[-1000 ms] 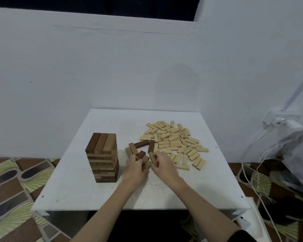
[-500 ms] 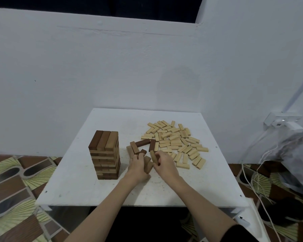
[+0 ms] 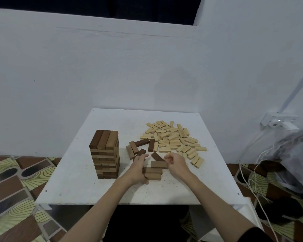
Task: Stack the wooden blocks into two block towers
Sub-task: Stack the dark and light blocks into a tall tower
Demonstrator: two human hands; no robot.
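Tower [image 3: 104,153] of brown blocks stands upright at table left, layers crossed, top layer three blocks side by side, dark to light. Three brown blocks [image 3: 153,171] lie flat, parallel, near the front centre, nearest one on the left hand's fingers. One dark block [image 3: 157,156] sits tilted just behind them. Loose brown blocks [image 3: 140,145] scattered behind that, lying at mixed angles. Pale blocks [image 3: 173,138] in a flat heap at right, unstacked.
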